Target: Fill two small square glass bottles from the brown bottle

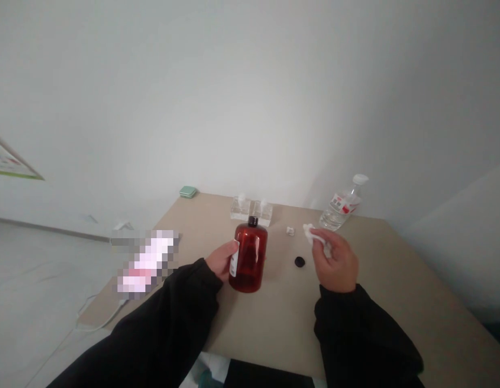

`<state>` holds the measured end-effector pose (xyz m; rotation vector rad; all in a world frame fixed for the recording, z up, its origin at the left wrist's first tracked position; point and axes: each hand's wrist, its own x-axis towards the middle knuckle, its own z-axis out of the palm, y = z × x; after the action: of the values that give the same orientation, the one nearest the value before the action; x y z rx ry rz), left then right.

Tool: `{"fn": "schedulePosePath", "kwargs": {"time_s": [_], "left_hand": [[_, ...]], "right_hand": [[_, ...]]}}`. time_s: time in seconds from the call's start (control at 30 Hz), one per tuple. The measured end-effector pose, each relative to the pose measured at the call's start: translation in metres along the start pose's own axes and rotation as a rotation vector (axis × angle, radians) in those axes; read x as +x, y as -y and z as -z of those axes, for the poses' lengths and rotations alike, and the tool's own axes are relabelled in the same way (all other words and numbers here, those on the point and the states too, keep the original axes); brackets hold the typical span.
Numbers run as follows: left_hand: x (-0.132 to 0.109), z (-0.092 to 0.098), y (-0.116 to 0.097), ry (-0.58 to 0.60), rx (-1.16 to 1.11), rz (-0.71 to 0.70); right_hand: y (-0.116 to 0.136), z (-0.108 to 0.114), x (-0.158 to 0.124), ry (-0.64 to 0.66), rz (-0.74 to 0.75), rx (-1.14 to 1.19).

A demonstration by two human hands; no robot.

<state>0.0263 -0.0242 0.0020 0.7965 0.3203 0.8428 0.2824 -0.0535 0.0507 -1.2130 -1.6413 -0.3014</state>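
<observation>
Beige tabletop under my remote view: my left hand grips an upright amber-red bottle, likely kept level against spills. A round black cap lies just left of my right hand, which pinches a white cotton wad. White label unreadable.

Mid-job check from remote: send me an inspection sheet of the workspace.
surface: beige tabletop, items spread toward its far edge
job's things: amber bottle with white label and dark neck; white wad, cotton or tissue; small black disc on the table, possibly a cap
clutter: two clear boxes; water bottle; small white cube; flat green case; pixelated item
grippers: left hand grips the bottle; right hand pinches the wad
cables: white cord below the table's left side
surroundings: white walls, pale floor, poster
</observation>
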Motion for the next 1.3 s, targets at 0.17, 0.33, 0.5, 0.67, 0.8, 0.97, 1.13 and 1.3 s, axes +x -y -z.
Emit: {"fn": "schedulePosePath", "kwargs": {"time_s": [0.17, 0.33, 0.5, 0.67, 0.8, 0.97, 1.13, 1.3], "left_hand": [[0.009, 0.011, 0.008, -0.234, 0.199, -0.301], [0.007, 0.014, 0.001, -0.302, 0.438, -0.369], [0.004, 0.006, -0.007, -0.294, 0.82, -0.422], [0.001, 0.002, -0.009, -0.279, 0.957, -0.408], [0.001, 0.002, -0.008, -0.252, 1.009, -0.377], [0.001, 0.001, -0.007, -0.255, 0.999, -0.378], [0.0, 0.002, -0.008, -0.297, 0.991, -0.387], [0.0, 0.001, -0.01, -0.312, 1.012, -0.391]], "right_hand": [[-0.046, 0.003, 0.008, 0.54, -0.499, -0.358], [-0.033, -0.002, 0.004, 0.676, -0.325, -0.538], [0.0, -0.011, -0.003, 0.848, -0.291, -0.545], [0.003, -0.018, -0.007, 0.91, -0.263, -0.484], [0.006, -0.019, -0.004, 0.865, -0.214, -0.388], [0.003, -0.021, -0.002, 0.834, -0.307, -0.375], [-0.008, -0.024, -0.004, 0.814, -0.35, -0.396], [-0.013, -0.031, -0.009, 0.81, -0.312, -0.419]]}}
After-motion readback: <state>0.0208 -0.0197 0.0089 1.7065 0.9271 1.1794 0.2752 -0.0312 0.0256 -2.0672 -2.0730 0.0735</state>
